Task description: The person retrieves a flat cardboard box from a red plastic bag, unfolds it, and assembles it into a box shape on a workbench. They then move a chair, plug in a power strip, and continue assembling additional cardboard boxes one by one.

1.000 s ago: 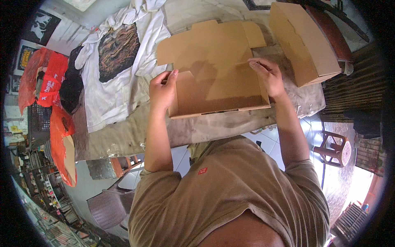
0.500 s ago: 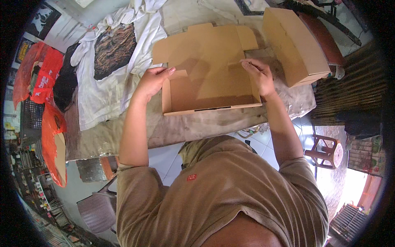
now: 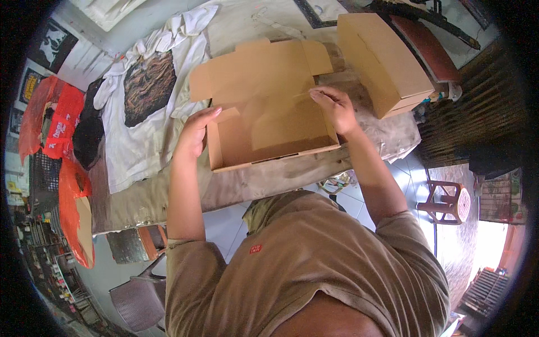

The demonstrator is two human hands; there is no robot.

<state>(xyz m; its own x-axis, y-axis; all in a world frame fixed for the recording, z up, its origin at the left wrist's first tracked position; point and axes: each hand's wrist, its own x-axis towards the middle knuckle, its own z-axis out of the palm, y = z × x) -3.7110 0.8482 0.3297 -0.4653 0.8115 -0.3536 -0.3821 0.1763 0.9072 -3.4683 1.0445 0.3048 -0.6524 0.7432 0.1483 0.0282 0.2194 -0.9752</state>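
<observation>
An opened brown cardboard box (image 3: 269,132) lies in front of me, its tray part near me and its lid with side flaps laid back on the far side. My left hand (image 3: 194,135) is at the tray's left wall, thumb along the top at the far corner and fingers on the outer side, partly hidden. At the right wall's far corner, my right hand (image 3: 337,111) is closed, with thumb and fingertips pinching the cardboard edge. The near wall and both side walls stand up, and the inside holds nothing.
A closed cardboard box (image 3: 382,62) stands at the far right of the stained table (image 3: 168,205). A white T-shirt (image 3: 120,160) with a dark print is spread on the left, near red plastic bags (image 3: 59,123). A stool (image 3: 449,205) is on the floor at right, a chair (image 3: 137,303) at lower left.
The view has shifted a little, so the box and both hands appear farther left. Both hands remain at the same two corners of the box.
</observation>
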